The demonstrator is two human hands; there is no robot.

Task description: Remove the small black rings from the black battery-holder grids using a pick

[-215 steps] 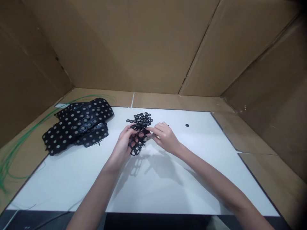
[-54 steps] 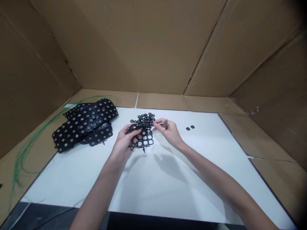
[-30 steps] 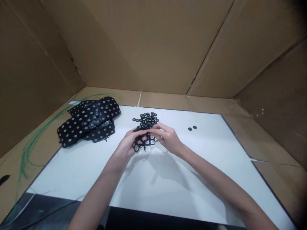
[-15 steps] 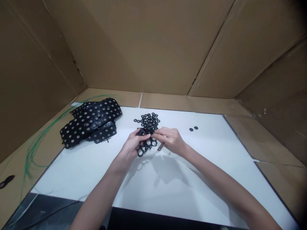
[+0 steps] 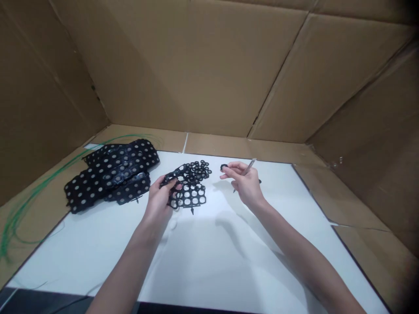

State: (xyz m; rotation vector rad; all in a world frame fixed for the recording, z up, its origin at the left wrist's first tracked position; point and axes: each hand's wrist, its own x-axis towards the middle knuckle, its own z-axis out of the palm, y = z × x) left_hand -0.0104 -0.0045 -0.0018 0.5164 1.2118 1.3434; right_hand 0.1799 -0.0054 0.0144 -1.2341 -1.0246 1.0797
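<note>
Left hand [image 5: 159, 198] grasping a black plastic grid [image 5: 187, 196], right hand [image 5: 245, 181] pinching a small black ring [image 5: 224, 167], clasping a pen [image 5: 250, 166], loose rings [image 5: 200, 170] touching the grid

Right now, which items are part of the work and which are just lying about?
In use:
left hand gripping the black plastic lattice
right hand pinching a small black ring, with a slim pen-like tool
pile of black rings beside the lattice

Lying about:
stack of dotted black lattices
green wire
</note>
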